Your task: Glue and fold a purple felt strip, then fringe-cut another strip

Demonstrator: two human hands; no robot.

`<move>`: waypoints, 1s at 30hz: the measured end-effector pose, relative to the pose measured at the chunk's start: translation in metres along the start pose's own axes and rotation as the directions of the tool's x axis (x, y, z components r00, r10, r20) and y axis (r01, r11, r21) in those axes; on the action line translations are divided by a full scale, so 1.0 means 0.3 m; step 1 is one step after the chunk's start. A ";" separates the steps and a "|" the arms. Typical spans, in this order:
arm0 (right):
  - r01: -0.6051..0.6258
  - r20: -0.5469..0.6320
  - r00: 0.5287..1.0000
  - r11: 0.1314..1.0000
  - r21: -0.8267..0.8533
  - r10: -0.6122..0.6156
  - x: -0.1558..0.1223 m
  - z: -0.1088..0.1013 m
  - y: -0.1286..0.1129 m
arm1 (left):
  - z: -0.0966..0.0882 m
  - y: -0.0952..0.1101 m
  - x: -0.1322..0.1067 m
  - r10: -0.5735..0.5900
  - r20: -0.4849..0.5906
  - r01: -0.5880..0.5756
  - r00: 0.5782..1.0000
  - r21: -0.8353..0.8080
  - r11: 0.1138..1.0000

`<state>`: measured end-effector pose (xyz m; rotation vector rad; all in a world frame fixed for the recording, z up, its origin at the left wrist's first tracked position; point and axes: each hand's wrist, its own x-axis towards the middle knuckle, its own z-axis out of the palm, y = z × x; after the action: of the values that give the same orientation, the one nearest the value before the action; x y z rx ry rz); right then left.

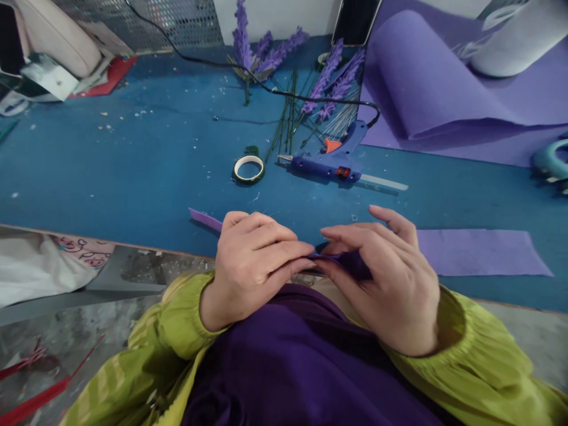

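Note:
At the table's front edge, my left hand is closed, pinching a purple felt strip between thumb and fingers. One narrow end of purple felt sticks out to the left of that hand. My right hand faces it, thumb and index finger closed on the same purple felt, while its other fingers curve loosely and one points up. Most of the held felt is hidden by the fingers. Beyond my right hand lies a wider lilac felt piece; whether it joins the held strip I cannot tell.
A blue glue gun with a glue stick lies ahead, its black cable crossing the table. Left of it sits a roll of green tape. Behind are green stems, purple flower sprigs, a phone and rolled purple felt.

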<state>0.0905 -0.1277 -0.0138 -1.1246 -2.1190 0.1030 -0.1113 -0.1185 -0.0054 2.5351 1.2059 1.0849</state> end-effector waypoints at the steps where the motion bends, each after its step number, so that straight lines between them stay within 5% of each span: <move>1: -0.001 0.000 1.000 1.000 0.003 0.001 0.000 0.000 -0.001 | 0.000 0.001 0.001 -0.002 0.008 0.002 1.000 -0.004 1.000; 30: -0.022 0.044 0.999 1.000 0.003 0.022 -0.019 0.010 0.011 | -0.028 -0.031 -0.025 -0.021 -0.018 0.024 1.000 0.140 0.990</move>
<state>0.0929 -0.1293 -0.0204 -1.1531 -2.1450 0.1428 -0.1257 -0.1192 -0.0071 2.6125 1.3577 1.0537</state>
